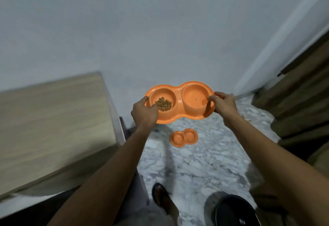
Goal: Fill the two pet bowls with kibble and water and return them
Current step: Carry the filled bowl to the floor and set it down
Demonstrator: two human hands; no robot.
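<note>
Bowls: an orange twin-well feeder [185, 117] is held in mid-air at centre frame, above the floor, roughly level and tipped slightly toward the camera.

Left hand [145, 111] grips the feeder's left end. The thumb lies over the rim at the edge of the left well [156, 95] and the other fingers are out of sight beneath.

Right hand [223, 103] grips the right end. Thumb and curled fingers close on the rim beside the right well [194, 95].

Both forearms run up from the lower edge of the frame.

Contents: a small heap of brown kibble [163, 103] lies in the left well, toward its near side, close to the left thumb. The right well's inner surface looks smooth and faintly glossy; whether it holds water cannot be told.

A second feeder [184, 137], same colour and shape, sits flat on the grey-white marbled floor [204, 163]. It appears just below the held feeder in the frame. Its contents cannot be made out.

Surroundings: a light wooden top [53, 119] fills the left of the frame. A pale wall [142, 30] takes up the upper half. A brown curtain [302, 92] hangs along the right edge. A foot [163, 199] in a dark sandal stands at lower centre. A dark round object [235, 211], blurred, sits at lower right.
</note>
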